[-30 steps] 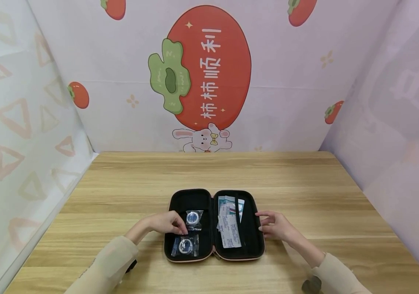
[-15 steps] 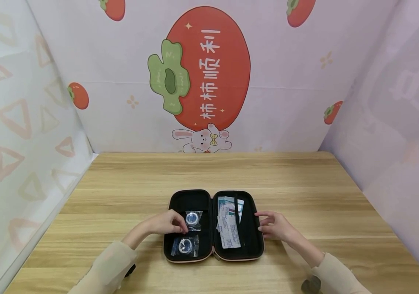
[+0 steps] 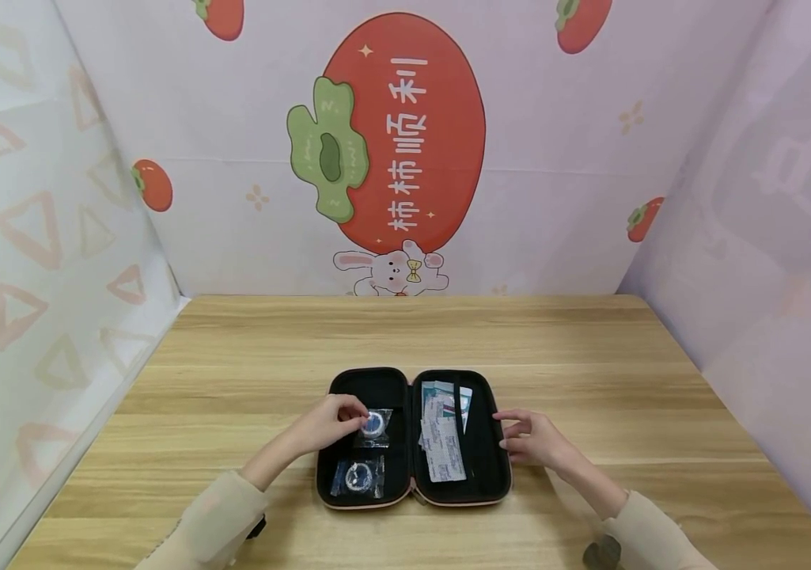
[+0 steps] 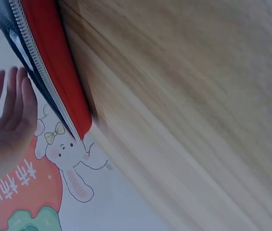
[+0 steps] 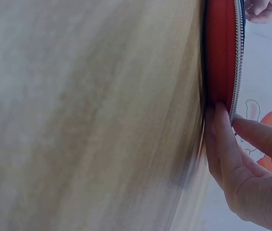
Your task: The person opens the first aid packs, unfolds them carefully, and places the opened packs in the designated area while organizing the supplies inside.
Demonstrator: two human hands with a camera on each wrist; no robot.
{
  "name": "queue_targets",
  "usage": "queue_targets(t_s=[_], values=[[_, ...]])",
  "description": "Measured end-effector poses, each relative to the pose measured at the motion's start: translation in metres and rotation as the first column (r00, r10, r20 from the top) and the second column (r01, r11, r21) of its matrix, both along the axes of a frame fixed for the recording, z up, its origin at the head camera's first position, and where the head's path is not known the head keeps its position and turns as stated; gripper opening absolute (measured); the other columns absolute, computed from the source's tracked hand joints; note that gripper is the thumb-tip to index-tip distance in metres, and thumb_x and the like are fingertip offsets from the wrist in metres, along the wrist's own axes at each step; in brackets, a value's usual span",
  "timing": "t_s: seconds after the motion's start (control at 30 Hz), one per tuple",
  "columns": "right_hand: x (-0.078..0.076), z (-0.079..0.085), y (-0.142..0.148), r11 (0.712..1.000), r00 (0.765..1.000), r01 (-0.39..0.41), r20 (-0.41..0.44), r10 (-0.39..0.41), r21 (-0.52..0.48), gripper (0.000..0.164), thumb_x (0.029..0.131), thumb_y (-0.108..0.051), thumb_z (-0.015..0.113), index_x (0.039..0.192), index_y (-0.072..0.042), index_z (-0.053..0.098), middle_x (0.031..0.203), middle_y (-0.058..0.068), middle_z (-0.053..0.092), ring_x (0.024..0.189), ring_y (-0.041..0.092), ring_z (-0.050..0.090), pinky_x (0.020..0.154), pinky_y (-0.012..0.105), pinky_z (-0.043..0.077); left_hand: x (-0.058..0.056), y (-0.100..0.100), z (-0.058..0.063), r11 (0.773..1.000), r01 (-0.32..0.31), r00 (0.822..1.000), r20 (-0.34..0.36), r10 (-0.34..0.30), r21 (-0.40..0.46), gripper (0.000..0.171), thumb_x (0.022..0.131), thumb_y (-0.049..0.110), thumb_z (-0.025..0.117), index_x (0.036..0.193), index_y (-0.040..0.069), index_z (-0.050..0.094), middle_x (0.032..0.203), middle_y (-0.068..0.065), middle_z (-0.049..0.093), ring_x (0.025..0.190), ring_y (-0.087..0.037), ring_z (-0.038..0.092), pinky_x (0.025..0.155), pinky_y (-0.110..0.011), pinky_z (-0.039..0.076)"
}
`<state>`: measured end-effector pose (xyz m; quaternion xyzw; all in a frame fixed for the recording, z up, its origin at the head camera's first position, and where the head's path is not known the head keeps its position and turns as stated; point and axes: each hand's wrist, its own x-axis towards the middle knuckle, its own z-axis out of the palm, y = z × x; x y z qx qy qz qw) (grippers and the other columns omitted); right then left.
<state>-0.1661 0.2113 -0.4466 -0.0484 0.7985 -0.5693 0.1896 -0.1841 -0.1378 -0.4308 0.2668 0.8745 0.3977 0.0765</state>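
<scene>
A hard-shell zippered case (image 3: 488, 443), black inside and red outside, lies open on the table. Its left half holds two clear packets, an upper packet (image 3: 377, 437) and a lower packet (image 3: 379, 467), each with a white ring-shaped roll inside. My left hand (image 3: 330, 419) reaches over that half, fingertips at the upper roll's left edge; its fingers look extended in the left wrist view. At the case's right edge, my right hand (image 3: 529, 435) pinches the wall: in the right wrist view the thumb is at the zipper rim, with fingers (image 5: 226, 139) against the red side.
Flat printed paper sachets (image 3: 444, 451) sit under a black elastic strap (image 3: 458, 404) in the case's right half. The wooden table (image 3: 405, 332) runs back to a printed cloth backdrop (image 3: 555, 158), with cloth at both sides.
My left hand has moved up and slightly right, from between the two packets to the upper one. The right hand and the case stay in place.
</scene>
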Motion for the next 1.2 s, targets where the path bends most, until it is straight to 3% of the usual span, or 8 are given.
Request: queue_targets(t_s=[0.27, 0.43, 0.7, 0.97, 1.2], values=[[-0.001, 0.0, 0.0, 1.0, 1.0, -0.005, -0.001, 0.005, -0.001, 0.045, 0.078, 0.008, 0.056, 0.12, 0.013, 0.042, 0.086, 0.013, 0.061, 0.067, 0.014, 0.058, 0.06, 0.032, 0.054, 0.003, 0.014, -0.003, 0.981, -0.191, 0.979, -0.074, 0.188, -0.031, 0.014, 0.079, 0.007, 0.062, 0.091, 0.001, 0.062, 0.08, -0.005, 0.053, 0.068, -0.012, 0.051, 0.059, -0.021, 0.044], [0.0, 0.001, -0.001, 1.0, 1.0, -0.01, -0.003, 0.01, -0.004, 0.044, 0.078, 0.008, 0.055, 0.12, 0.013, 0.041, 0.086, 0.015, 0.061, 0.067, 0.014, 0.058, 0.06, 0.032, 0.054, 0.007, 0.022, -0.006, 0.963, -0.266, 0.96, -0.106, 0.259, -0.053, 0.017, 0.076, 0.009, 0.066, 0.091, 0.004, 0.062, 0.081, -0.007, 0.051, 0.069, -0.015, 0.051, 0.061, -0.024, 0.043], [-0.001, 0.0, -0.001, 1.0, 1.0, -0.007, 0.005, 0.007, -0.012, 0.044, 0.078, 0.009, 0.055, 0.12, 0.013, 0.042, 0.086, 0.014, 0.06, 0.069, 0.014, 0.058, 0.061, 0.032, 0.054, 0.009, 0.028, -0.012, 0.96, -0.275, 0.959, -0.081, 0.27, -0.05, 0.022, 0.072, 0.015, 0.07, 0.09, 0.005, 0.063, 0.083, -0.009, 0.044, 0.069, -0.015, 0.044, 0.059, -0.023, 0.038], [0.0, 0.0, -0.001, 1.0, 1.0, 0.01, 0.003, -0.01, 0.01, 0.044, 0.078, 0.009, 0.056, 0.12, 0.012, 0.043, 0.086, 0.013, 0.06, 0.068, 0.015, 0.058, 0.061, 0.033, 0.054, 0.009, 0.033, -0.016, 0.955, -0.284, 0.954, -0.124, 0.272, -0.091, 0.027, 0.069, 0.022, 0.074, 0.09, 0.008, 0.063, 0.084, -0.009, 0.043, 0.066, -0.014, 0.04, 0.054, -0.025, 0.036], [0.001, 0.001, -0.001, 1.0, 1.0, 0.012, -0.001, -0.012, 0.017, 0.044, 0.078, 0.008, 0.056, 0.12, 0.011, 0.044, 0.087, 0.014, 0.06, 0.068, 0.015, 0.058, 0.06, 0.033, 0.054, 0.01, 0.037, -0.017, 0.942, -0.313, 0.945, -0.133, 0.297, -0.119, 0.03, 0.067, 0.026, 0.075, 0.087, 0.009, 0.06, 0.086, -0.007, 0.043, 0.071, -0.016, 0.042, 0.058, -0.027, 0.04]])
